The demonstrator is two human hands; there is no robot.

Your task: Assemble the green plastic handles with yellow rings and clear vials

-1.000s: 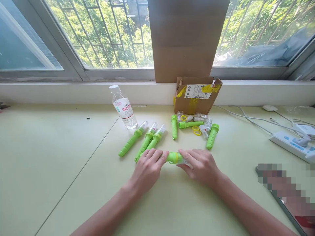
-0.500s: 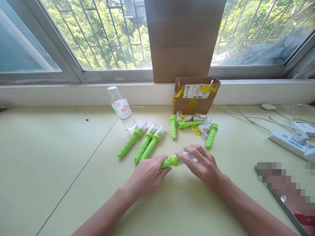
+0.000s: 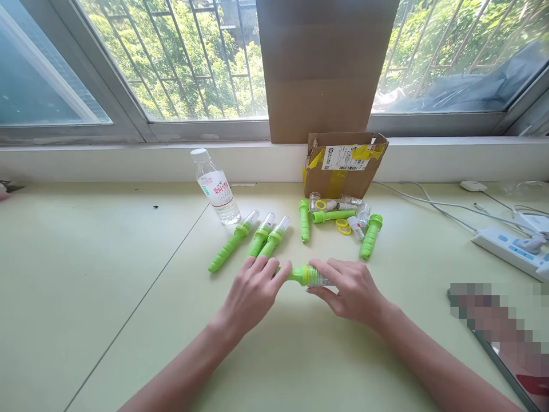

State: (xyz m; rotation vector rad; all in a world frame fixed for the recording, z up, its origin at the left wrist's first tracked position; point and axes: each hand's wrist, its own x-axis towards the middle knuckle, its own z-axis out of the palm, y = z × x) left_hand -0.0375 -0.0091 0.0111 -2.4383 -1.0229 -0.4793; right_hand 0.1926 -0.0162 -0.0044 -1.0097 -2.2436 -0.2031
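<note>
Between my hands lies a green light stick, level, with a yellow ring and a clear ribbed cap. My left hand is closed around the green handle, most of which it hides. The fingers and thumb of my right hand pinch the clear cap, covering its tip. Just beyond my left hand rest three capped green light sticks, the leftmost one fully visible and the other two partly behind my fingers.
Beyond my hands are green handles, yellow rings and clear caps before a cardboard box. A water bottle stands at the back left. On the right are a power strip, cables and a blurred flat device.
The held light stick has turned to lie more level. My left hand has rolled over with its knuckles up, and my right fingers have shifted from above the cap to around it.
</note>
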